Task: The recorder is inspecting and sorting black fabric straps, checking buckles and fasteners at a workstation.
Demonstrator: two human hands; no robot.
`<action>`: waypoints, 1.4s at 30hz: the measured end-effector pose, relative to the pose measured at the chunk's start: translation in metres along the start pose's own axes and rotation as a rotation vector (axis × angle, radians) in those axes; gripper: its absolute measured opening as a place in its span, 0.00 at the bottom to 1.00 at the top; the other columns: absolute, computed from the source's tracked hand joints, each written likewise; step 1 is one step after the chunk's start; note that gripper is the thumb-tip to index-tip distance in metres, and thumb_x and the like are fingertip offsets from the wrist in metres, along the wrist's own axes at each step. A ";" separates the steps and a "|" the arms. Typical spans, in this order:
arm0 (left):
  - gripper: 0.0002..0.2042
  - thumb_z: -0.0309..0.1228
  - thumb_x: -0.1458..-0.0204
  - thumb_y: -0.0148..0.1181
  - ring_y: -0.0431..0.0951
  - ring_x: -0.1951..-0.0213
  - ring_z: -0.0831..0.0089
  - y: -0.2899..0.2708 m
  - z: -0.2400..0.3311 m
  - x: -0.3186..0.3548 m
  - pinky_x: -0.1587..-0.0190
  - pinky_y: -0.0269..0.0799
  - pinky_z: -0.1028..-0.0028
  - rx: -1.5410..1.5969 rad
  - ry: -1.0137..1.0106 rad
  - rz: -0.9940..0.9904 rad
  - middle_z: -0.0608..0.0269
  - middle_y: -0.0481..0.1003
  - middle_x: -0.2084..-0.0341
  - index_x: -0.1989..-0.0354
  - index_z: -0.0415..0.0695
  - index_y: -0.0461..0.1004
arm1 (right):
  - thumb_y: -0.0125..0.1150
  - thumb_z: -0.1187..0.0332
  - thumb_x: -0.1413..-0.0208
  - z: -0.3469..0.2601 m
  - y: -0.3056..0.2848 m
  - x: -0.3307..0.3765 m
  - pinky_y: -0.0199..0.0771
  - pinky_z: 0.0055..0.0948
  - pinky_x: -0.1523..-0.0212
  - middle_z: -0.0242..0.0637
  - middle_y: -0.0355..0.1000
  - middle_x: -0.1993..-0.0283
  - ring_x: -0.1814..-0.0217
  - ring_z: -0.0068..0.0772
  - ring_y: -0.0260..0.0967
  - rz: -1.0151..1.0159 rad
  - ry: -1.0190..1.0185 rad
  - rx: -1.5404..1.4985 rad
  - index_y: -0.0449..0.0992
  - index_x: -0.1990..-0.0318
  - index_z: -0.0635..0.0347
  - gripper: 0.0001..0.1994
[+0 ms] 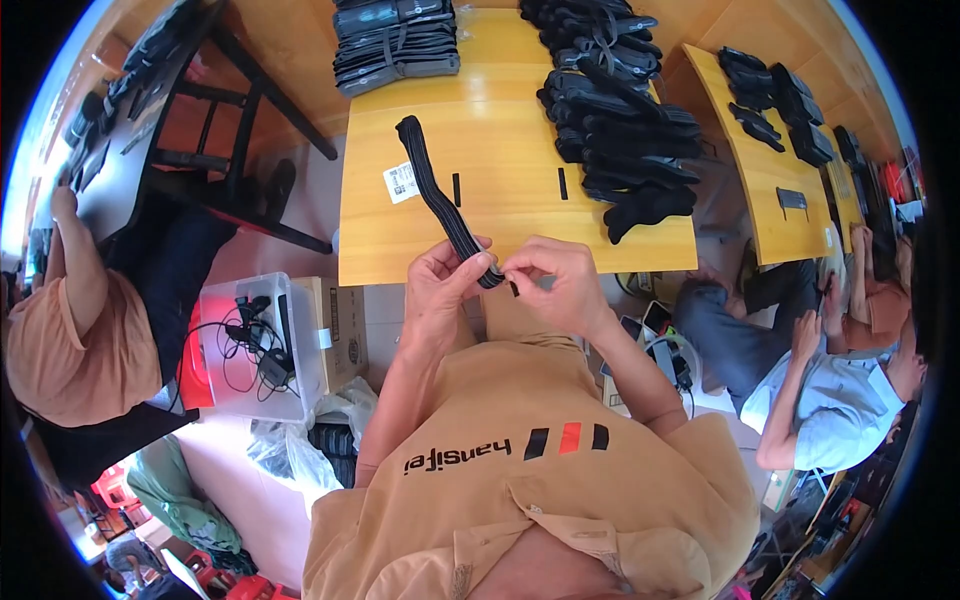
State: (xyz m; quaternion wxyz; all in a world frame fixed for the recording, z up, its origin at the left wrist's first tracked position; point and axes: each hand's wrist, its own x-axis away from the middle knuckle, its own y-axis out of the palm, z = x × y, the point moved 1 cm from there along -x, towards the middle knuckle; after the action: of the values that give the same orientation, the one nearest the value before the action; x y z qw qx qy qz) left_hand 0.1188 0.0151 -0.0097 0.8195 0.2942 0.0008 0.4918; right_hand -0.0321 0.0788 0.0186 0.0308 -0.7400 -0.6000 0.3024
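Note:
A long, narrow black folded fabric bundle with pale ribbed lines (440,195) slants from the table towards me. My left hand (441,277) is closed round its near end, with the thumb on top. My right hand (557,282) is closed in a pinch beside that end, gripping a short black strip (515,289) whose tip pokes out below the fingers. Next to the bundle's far part lies a white printed label (401,183). Two more short black strips lie apart on the yellow table (500,140): one near strip (456,190) and one farther right (562,184).
Grey-black tied bundles (396,45) are stacked at the table's far left. Piled black fabric bundles (630,140) cover its right side. A clear bin of cables (262,345) stands left, beside a cardboard box (340,330). Co-workers sit on both sides.

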 end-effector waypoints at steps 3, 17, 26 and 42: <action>0.13 0.25 0.49 0.59 0.77 0.68 0.76 -0.001 -0.001 -0.003 0.62 0.77 0.73 -0.004 -0.013 0.018 0.61 0.75 0.70 0.57 0.34 0.71 | 0.59 0.84 0.58 0.001 0.003 -0.002 0.71 0.25 0.75 0.40 0.71 0.73 0.76 0.32 0.71 -0.015 0.148 -0.144 0.75 0.70 0.67 0.06; 0.14 0.27 0.48 0.59 0.78 0.68 0.75 0.003 0.002 0.000 0.63 0.79 0.75 0.061 0.027 -0.036 0.60 0.75 0.70 0.56 0.32 0.69 | 0.55 0.83 0.53 0.016 0.011 0.003 0.74 0.19 0.70 0.35 0.70 0.71 0.70 0.20 0.70 -0.005 0.566 -0.633 0.72 0.68 0.69 0.04; 0.16 0.26 0.50 0.60 0.77 0.67 0.77 0.004 0.009 0.006 0.63 0.78 0.76 0.055 -0.068 -0.087 0.63 0.74 0.67 0.53 0.34 0.69 | 0.57 0.84 0.55 -0.013 0.001 0.004 0.73 0.20 0.72 0.38 0.71 0.71 0.72 0.24 0.71 0.063 0.089 -0.017 0.74 0.70 0.68 0.05; 0.17 0.23 0.54 0.63 0.75 0.68 0.79 0.013 0.010 0.014 0.64 0.76 0.77 -0.185 0.134 -0.019 0.64 0.74 0.70 0.55 0.34 0.69 | 0.60 0.82 0.56 -0.015 -0.003 0.005 0.74 0.20 0.72 0.39 0.73 0.72 0.74 0.26 0.73 0.012 0.147 -0.071 0.76 0.70 0.70 0.05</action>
State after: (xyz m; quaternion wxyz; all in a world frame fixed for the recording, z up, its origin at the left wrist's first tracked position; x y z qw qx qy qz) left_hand 0.1185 0.0256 0.0085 0.8459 0.1838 0.0131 0.5005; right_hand -0.0272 0.0888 0.0301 0.0465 -0.7645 -0.6019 0.2260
